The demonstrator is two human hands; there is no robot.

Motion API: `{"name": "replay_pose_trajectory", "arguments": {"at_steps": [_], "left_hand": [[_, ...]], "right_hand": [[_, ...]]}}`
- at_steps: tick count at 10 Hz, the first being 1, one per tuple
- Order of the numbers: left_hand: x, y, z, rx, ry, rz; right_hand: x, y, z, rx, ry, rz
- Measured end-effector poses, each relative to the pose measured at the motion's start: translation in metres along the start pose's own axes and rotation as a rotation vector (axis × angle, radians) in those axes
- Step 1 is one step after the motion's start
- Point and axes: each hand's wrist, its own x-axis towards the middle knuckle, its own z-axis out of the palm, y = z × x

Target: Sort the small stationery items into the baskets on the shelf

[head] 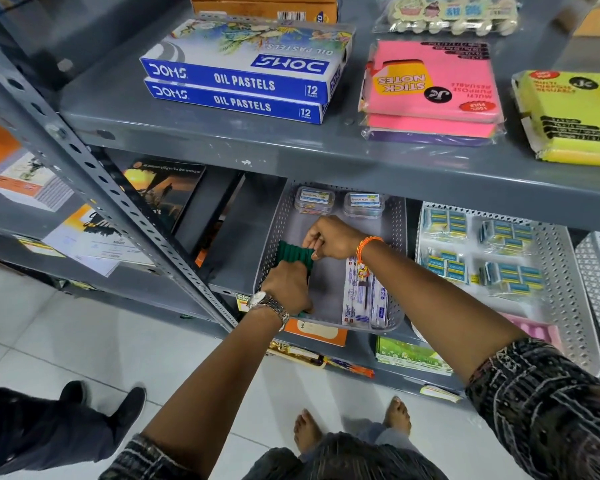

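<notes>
Two shelf levels in view, grey steel shelf [291, 147] biggest of all. Up top: pastel boxes [243, 84] stacked in a pair, pink note pads [433, 88] to their right. Lower level: white basket [565, 271] on the right, loaded with small blue packs [510, 268]; grey basket [400, 216] just left of it, holding white sachets [364, 299] along its right side and two clear clip boxes [340, 200] at the back.

Green bundle [293, 254], ribbed like a row of sticks banded together, sitting inside the grey basket at its left wall, long axis running roughly front to back. Pinned between both hands: left hand [286, 287] clamped over the near end, right hand [333, 239] pinching the far end with fingers curled tight. Neither one slack or spread.

Probably mid-placement, so next comes letting go. Left is nearer the bundle's bulk, right reaches across over the sachets. Bare basket floor lying just right of the bundle.
</notes>
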Motion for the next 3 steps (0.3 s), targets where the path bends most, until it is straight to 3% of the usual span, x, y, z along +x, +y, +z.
{"name": "replay_pose_trajectory", "arguments": {"at_steps": [3], "left_hand": [[0.006,-0.026,0.0,-0.25,0.043,0.003]], "right_hand": [[-0.005,0.013,-0.004,0.09,0.04,0.041]]}}
